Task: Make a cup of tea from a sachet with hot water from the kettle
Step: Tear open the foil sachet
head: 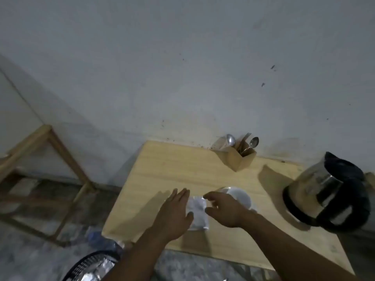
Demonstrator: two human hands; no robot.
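Note:
A pale sachet (198, 211) lies flat on the wooden table (172, 171), between my two hands. My left hand (174, 213) hovers just left of it, fingers straight and apart, thumb near the sachet's edge. My right hand (225, 209) is just right of it, fingers curled loosely over its top corner, holding nothing. A white cup (241, 196) stands directly behind my right hand, partly hidden by it. The steel kettle (328, 191) with black lid, handle and base stands at the table's right edge.
A wooden holder (241, 159) with spoons and a fork stands at the back by the wall. A wooden frame (46, 175) stands on the floor to the left. A black basket (91, 266) with foil packets sits below the table's front left corner.

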